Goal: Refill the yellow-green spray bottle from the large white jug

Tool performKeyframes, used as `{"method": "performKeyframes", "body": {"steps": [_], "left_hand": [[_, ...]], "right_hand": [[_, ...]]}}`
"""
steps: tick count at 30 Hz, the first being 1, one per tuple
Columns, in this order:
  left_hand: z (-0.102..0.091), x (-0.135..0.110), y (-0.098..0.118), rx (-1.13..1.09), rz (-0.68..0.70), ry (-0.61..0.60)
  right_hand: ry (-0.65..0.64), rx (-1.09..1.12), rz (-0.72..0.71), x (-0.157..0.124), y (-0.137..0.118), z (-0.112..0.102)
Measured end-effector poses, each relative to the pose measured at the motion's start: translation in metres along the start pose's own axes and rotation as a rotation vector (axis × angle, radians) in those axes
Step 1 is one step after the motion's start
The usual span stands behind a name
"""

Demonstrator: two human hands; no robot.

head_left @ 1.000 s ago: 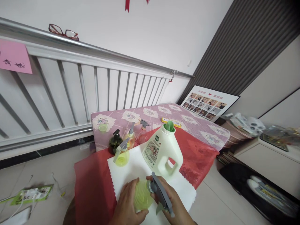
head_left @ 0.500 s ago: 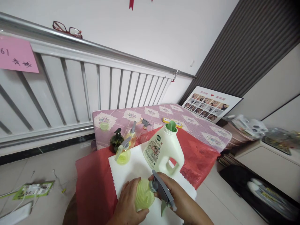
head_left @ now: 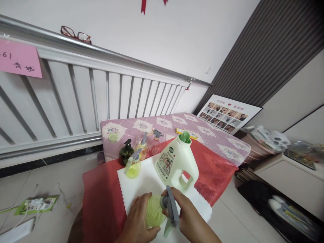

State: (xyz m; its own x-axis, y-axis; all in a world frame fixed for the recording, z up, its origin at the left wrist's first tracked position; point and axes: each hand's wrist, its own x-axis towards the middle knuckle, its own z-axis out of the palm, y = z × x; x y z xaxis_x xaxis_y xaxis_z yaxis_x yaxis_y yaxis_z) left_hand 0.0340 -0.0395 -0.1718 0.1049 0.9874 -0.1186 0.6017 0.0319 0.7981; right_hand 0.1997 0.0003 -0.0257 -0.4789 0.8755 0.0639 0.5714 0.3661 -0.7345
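My left hand (head_left: 136,222) wraps round a ribbed yellow-green spray bottle (head_left: 153,212) lying tilted over a white cloth (head_left: 141,184). My right hand (head_left: 186,214) grips the grey trigger spray head (head_left: 170,207) at the bottle's neck. Just behind stands a large pale green detergent jug (head_left: 177,162) with an open green spout. A second yellow-green spray bottle (head_left: 133,165) stands upright at the cloth's far left corner.
A red cloth (head_left: 101,202) covers the near table end, a pink patterned cloth (head_left: 207,133) the far end. A dark pump bottle (head_left: 126,152), an amber spray bottle (head_left: 142,146) and a small green cap (head_left: 112,136) stand behind. Radiator left, photo board (head_left: 226,113) and cluttered shelf right.
My right hand has turned the grey spray head on the bottle's neck, so its trigger now points more downward. The left hand keeps hold of the bottle body.
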Motion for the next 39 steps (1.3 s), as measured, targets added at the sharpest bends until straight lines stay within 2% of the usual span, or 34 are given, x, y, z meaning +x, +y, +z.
{"method": "performKeyframes", "body": {"steps": [7,14,17,19,23,26,33,39], "left_hand": [[0.012,0.003,-0.011,0.041,0.051,0.072],[0.004,0.002,-0.003,-0.01,0.01,0.06],[0.001,0.001,0.001,-0.018,0.007,0.064],[0.0,0.0,0.002,-0.027,0.0,0.063],[0.001,-0.001,0.001,-0.033,-0.017,0.043],[0.002,-0.002,-0.001,-0.019,-0.003,0.054],[0.005,0.0,-0.004,0.007,0.043,0.063],[0.014,0.002,-0.015,0.048,0.088,0.124]], "right_hand": [[0.257,0.036,0.052,-0.011,0.024,0.037],[0.35,0.31,0.158,-0.008,0.024,0.047],[0.311,0.418,0.163,-0.009,0.022,0.043],[0.236,0.432,0.143,-0.009,0.02,0.036],[0.069,0.371,0.112,-0.008,0.011,0.018],[0.012,0.312,0.104,-0.006,0.006,0.01],[0.06,0.286,0.088,-0.005,0.006,0.014],[0.105,0.284,0.148,-0.004,0.008,0.023]]}}
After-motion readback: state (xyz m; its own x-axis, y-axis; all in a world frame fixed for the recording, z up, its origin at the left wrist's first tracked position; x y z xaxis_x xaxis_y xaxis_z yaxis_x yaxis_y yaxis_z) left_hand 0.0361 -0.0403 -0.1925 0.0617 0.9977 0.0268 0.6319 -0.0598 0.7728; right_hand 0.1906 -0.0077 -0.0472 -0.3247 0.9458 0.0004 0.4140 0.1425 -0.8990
